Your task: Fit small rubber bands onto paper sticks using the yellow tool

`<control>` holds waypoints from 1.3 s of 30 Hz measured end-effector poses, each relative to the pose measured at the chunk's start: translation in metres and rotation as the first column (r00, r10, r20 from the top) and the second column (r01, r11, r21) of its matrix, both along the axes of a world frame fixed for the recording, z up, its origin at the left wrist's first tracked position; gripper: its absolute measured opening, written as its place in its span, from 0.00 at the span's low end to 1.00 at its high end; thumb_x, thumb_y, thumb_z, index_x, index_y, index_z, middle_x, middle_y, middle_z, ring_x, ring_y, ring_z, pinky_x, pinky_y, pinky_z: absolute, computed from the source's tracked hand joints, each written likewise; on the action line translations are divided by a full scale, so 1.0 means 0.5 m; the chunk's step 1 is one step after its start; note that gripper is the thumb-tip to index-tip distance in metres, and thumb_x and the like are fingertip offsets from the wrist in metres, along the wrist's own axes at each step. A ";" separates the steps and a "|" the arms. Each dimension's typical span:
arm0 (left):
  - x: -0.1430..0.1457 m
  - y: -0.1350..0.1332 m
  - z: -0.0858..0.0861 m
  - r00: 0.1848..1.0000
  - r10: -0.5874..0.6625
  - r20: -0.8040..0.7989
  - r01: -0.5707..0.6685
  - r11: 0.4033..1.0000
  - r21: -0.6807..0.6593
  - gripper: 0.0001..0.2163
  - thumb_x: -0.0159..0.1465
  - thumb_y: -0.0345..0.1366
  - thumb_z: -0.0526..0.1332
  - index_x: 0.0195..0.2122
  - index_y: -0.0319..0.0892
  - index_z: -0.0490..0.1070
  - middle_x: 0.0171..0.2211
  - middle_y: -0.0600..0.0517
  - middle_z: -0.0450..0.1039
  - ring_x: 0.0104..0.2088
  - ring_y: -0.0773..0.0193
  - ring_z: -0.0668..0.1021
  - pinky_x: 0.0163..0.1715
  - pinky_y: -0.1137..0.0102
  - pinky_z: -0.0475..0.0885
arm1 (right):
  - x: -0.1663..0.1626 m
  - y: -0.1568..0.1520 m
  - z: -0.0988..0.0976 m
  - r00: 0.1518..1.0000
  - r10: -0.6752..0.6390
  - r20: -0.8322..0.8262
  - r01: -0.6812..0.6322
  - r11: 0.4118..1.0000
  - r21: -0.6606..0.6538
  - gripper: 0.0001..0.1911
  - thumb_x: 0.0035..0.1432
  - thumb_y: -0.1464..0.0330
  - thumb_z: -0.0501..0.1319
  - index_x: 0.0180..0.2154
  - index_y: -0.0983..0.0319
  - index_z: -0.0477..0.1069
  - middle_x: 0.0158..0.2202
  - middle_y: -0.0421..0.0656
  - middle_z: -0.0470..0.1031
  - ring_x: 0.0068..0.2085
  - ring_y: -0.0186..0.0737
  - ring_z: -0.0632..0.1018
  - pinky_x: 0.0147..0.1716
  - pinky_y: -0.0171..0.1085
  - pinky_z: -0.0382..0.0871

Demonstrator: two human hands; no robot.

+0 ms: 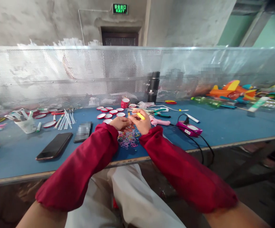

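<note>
Both my arms wear red sleeves and meet over the blue table (21,152). My right hand (142,123) is closed around a small yellow stick-like piece (140,116). My left hand (121,123) is pinched shut right beside it, fingertips touching the right hand's; what it holds is too small to name. Under both hands lies a heap of thin coloured rubber loops (128,140). Several round red-and-white caps (111,113) lie just beyond my hands.
A black phone (54,146) and a second flat device (82,132) lie to the left. A pink tool with a black cord (189,128), pliers (160,113), a black flask (153,86), white sticks (65,120), a plastic cup (27,124) and a toy plane (231,90) stand around. Perforated metal screen behind.
</note>
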State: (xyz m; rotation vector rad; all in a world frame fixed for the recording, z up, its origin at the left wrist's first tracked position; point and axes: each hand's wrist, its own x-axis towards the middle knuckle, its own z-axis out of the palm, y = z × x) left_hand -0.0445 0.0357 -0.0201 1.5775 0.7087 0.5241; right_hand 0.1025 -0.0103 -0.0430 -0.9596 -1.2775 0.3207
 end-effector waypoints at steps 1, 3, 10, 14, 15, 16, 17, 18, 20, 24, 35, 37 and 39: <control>0.000 0.001 -0.001 1.000 0.002 -0.003 -0.002 1.000 0.002 0.17 0.51 0.46 0.73 0.33 0.37 0.75 0.36 0.46 0.80 0.29 0.64 0.81 0.23 0.76 0.68 | 0.000 0.000 0.000 1.000 -0.003 -0.001 0.003 1.000 0.000 0.16 0.47 0.61 0.68 0.37 0.56 0.67 0.30 0.39 0.78 0.34 0.45 0.81 0.31 0.41 0.74; 0.000 0.003 -0.003 1.000 -0.001 -0.007 0.001 1.000 0.006 0.18 0.50 0.46 0.73 0.32 0.37 0.75 0.36 0.46 0.80 0.29 0.64 0.81 0.23 0.76 0.68 | 0.000 0.001 0.001 1.000 -0.014 0.000 0.014 1.000 0.001 0.16 0.47 0.60 0.68 0.37 0.56 0.67 0.30 0.39 0.79 0.34 0.45 0.82 0.31 0.41 0.74; -0.002 0.002 0.000 1.000 0.010 -0.018 -0.009 0.999 0.053 0.17 0.47 0.40 0.76 0.33 0.38 0.75 0.35 0.47 0.80 0.30 0.66 0.81 0.24 0.78 0.66 | 0.000 0.005 0.001 1.000 -0.021 0.001 0.021 1.000 -0.001 0.17 0.46 0.60 0.69 0.37 0.56 0.67 0.30 0.39 0.79 0.34 0.45 0.82 0.32 0.41 0.73; -0.002 -0.001 0.002 0.999 -0.001 -0.044 0.004 0.998 0.067 0.18 0.45 0.39 0.77 0.34 0.38 0.75 0.36 0.47 0.80 0.33 0.64 0.81 0.24 0.78 0.66 | 0.003 0.007 -0.001 0.999 -0.044 0.013 0.044 0.999 0.004 0.17 0.46 0.61 0.69 0.37 0.57 0.67 0.30 0.40 0.79 0.34 0.45 0.82 0.32 0.42 0.73; -0.002 -0.001 0.002 0.999 0.000 -0.045 0.003 0.998 0.069 0.18 0.45 0.40 0.76 0.34 0.38 0.75 0.36 0.47 0.79 0.33 0.64 0.81 0.24 0.78 0.66 | 0.004 0.007 -0.001 0.999 -0.047 0.012 0.047 0.999 0.003 0.17 0.46 0.61 0.69 0.37 0.57 0.67 0.29 0.40 0.79 0.33 0.45 0.82 0.32 0.41 0.73; -0.001 -0.001 0.001 0.999 0.005 -0.043 -0.002 0.997 0.073 0.18 0.47 0.41 0.76 0.33 0.37 0.75 0.36 0.47 0.79 0.33 0.64 0.81 0.25 0.77 0.66 | 0.004 0.007 -0.002 0.999 -0.045 0.009 0.045 0.999 0.000 0.17 0.46 0.61 0.69 0.37 0.57 0.67 0.29 0.39 0.79 0.32 0.45 0.82 0.32 0.41 0.73; -0.001 0.000 0.001 0.999 0.015 -0.040 -0.012 0.997 0.082 0.17 0.49 0.42 0.75 0.33 0.37 0.75 0.36 0.47 0.79 0.34 0.64 0.81 0.25 0.77 0.66 | 0.004 0.008 -0.002 0.999 -0.040 0.007 0.040 0.999 -0.005 0.17 0.46 0.61 0.69 0.37 0.57 0.67 0.28 0.39 0.79 0.32 0.45 0.81 0.31 0.41 0.73; 0.000 0.002 -0.001 0.999 0.030 -0.042 -0.026 0.995 0.097 0.16 0.51 0.43 0.73 0.33 0.37 0.75 0.36 0.47 0.78 0.34 0.65 0.80 0.25 0.77 0.66 | 0.004 0.008 -0.003 1.000 -0.029 0.004 0.029 0.999 -0.012 0.17 0.46 0.61 0.69 0.37 0.57 0.67 0.28 0.39 0.79 0.31 0.44 0.81 0.30 0.41 0.73; -0.001 0.006 -0.003 0.997 0.061 -0.054 -0.052 0.988 0.146 0.14 0.55 0.44 0.70 0.33 0.37 0.76 0.35 0.48 0.78 0.33 0.66 0.79 0.26 0.77 0.66 | 0.004 0.009 -0.005 1.000 0.010 -0.010 -0.010 1.000 -0.026 0.17 0.45 0.61 0.69 0.37 0.57 0.66 0.27 0.38 0.79 0.29 0.44 0.81 0.29 0.41 0.74; -0.005 0.016 -0.006 0.994 0.063 -0.088 -0.039 0.968 0.247 0.14 0.60 0.47 0.65 0.33 0.38 0.77 0.31 0.50 0.76 0.29 0.70 0.75 0.22 0.78 0.61 | 0.003 0.012 -0.007 0.996 0.064 -0.059 -0.065 0.998 -0.023 0.17 0.46 0.61 0.68 0.37 0.56 0.66 0.27 0.37 0.78 0.29 0.43 0.81 0.28 0.41 0.74; 0.002 0.013 -0.013 0.997 0.043 -0.070 -0.027 0.976 0.217 0.14 0.59 0.45 0.66 0.29 0.38 0.76 0.31 0.49 0.77 0.27 0.69 0.75 0.21 0.77 0.65 | 0.006 0.002 -0.006 0.995 -0.019 0.095 0.019 1.000 0.007 0.15 0.49 0.63 0.67 0.38 0.56 0.68 0.29 0.38 0.79 0.31 0.43 0.81 0.32 0.41 0.73; 0.002 0.010 -0.013 0.993 0.037 -0.110 -0.005 0.960 0.279 0.14 0.59 0.46 0.66 0.27 0.38 0.76 0.29 0.49 0.77 0.23 0.70 0.74 0.20 0.76 0.64 | 0.007 0.001 -0.007 0.992 -0.026 0.124 0.026 1.000 0.004 0.14 0.50 0.63 0.66 0.39 0.56 0.68 0.29 0.38 0.79 0.31 0.42 0.81 0.32 0.41 0.73; 0.001 0.010 -0.017 0.990 0.030 -0.139 0.023 0.931 0.364 0.15 0.58 0.46 0.66 0.26 0.38 0.76 0.26 0.50 0.76 0.21 0.71 0.72 0.21 0.75 0.64 | 0.007 -0.002 -0.005 0.988 -0.037 0.149 0.036 0.999 0.013 0.14 0.50 0.63 0.67 0.39 0.57 0.68 0.29 0.38 0.79 0.31 0.42 0.81 0.34 0.41 0.73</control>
